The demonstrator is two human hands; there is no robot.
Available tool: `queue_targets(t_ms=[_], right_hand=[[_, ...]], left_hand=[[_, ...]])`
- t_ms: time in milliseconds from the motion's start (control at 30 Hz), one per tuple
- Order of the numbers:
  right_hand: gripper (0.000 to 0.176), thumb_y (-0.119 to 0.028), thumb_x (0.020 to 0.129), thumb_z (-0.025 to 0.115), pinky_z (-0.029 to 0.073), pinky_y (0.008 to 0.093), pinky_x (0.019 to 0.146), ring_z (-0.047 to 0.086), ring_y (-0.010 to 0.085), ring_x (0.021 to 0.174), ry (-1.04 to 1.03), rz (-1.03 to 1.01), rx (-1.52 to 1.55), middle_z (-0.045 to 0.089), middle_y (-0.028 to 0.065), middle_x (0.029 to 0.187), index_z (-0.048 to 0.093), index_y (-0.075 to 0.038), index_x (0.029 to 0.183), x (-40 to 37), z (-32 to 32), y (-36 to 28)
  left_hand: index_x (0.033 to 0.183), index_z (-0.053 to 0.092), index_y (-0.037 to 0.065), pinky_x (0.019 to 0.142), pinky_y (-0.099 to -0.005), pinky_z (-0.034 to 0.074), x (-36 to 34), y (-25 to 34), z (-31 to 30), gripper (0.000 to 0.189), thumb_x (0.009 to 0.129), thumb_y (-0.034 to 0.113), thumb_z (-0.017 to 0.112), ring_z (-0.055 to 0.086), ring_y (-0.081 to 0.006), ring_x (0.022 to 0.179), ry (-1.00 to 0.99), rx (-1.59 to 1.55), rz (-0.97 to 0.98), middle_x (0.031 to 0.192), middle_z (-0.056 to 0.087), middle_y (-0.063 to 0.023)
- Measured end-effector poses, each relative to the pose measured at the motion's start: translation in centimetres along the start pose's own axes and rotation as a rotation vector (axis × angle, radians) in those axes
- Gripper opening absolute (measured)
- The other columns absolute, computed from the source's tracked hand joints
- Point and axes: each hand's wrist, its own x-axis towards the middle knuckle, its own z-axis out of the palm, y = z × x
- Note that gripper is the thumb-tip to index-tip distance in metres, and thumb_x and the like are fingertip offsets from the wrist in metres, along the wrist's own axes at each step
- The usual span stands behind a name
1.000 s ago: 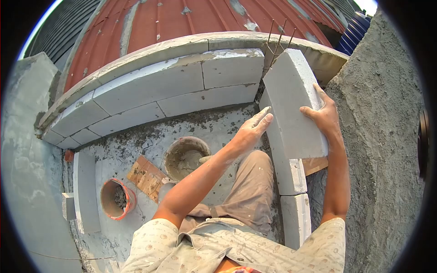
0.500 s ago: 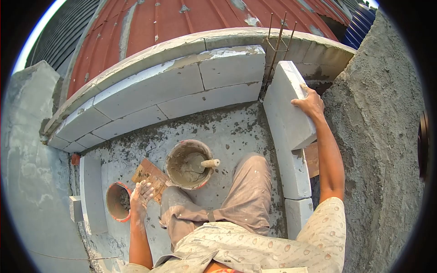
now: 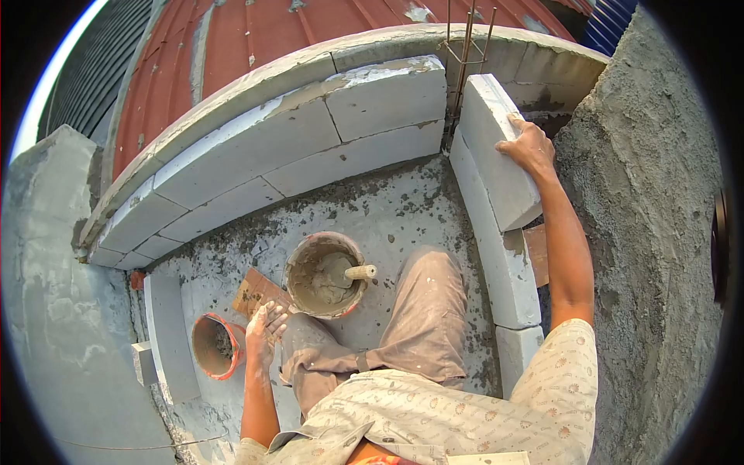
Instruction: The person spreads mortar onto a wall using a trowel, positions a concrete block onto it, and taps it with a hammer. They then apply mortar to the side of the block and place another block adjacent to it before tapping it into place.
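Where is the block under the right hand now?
In the head view the block stands at upper right on the lower row of blocks, under the right hand, its far end beside the rebar.

You have no readable text, label, brand, number or sign before you: blocks, buckets, roof and shirt carry none you can make out.

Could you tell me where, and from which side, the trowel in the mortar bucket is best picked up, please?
Take the trowel by its wooden handle, coming in from the right of the bucket. The handle lies nearly level and pokes out past the right rim, free all round, while the blade sits down in the wet mortar.
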Motion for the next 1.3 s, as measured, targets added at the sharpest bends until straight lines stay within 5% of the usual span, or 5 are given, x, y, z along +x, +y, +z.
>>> queue_targets(t_ms=[433,567,700,800,1300], right_hand=[[0.099,-0.056,0.071,0.079,0.045,0.0496,0.104,0.053,0.0405,0.126,0.19,-0.106,0.271,0.051,0.0295,0.137,0.038,-0.015,0.152,-5.7,-0.8,4.7],[0.109,-0.049,0.075,0.081,0.04,0.0534,0.107,0.046,0.045,0.132,0.343,0.001,1.177,0.044,0.0338,0.141,0.022,-0.002,0.154,-13.0,6.0,11.4],[0.107,-0.031,0.069,0.085,0.038,0.0454,0.111,0.047,0.039,0.133,0.262,-0.01,0.603,0.046,0.0304,0.139,0.023,0.002,0.15,-15.3,13.9,12.6],[0.096,-0.027,0.067,0.085,0.042,0.0468,0.106,0.05,0.0395,0.129,0.281,0.186,0.692,0.051,0.0278,0.132,0.032,-0.001,0.142,-14.0,15.0,10.2],[0.088,-0.017,0.065,0.085,0.043,0.0527,0.098,0.054,0.0434,0.112,0.506,0.13,0.492,0.052,0.0235,0.122,0.032,0.0,0.133,-13.2,17.4,9.8]], left_hand=[[0.135,0.05,-0.001,0.084,-0.0323,0.053,0.7,-3.5,2.5,0.057,0.099,0.044,0.056,0.065,-0.0232,0.103,-0.072,0.038,-0.111,0.122,0.063,-0.0137],[0.136,0.049,0.0,0.083,-0.0339,0.053,0.1,-4.5,0.3,0.06,0.099,0.046,0.056,0.064,-0.0248,0.105,-0.028,0.038,-0.138,0.125,0.061,-0.0146],[0.136,0.049,-0.001,0.082,-0.0336,0.053,0.6,-4.9,0.2,0.061,0.098,0.046,0.058,0.064,-0.0244,0.105,-0.023,0.073,-0.185,0.126,0.061,-0.0143],[0.137,0.049,-0.001,0.083,-0.0328,0.053,0.9,-4.3,1.5,0.061,0.098,0.044,0.059,0.064,-0.0241,0.105,-0.036,0.147,-0.203,0.126,0.061,-0.0144],[0.137,0.048,0.002,0.08,-0.0304,0.056,1.7,-2.9,8.2,0.051,0.1,0.036,0.057,0.066,-0.0212,0.103,-0.131,0.399,-0.232,0.124,0.063,-0.0123]])
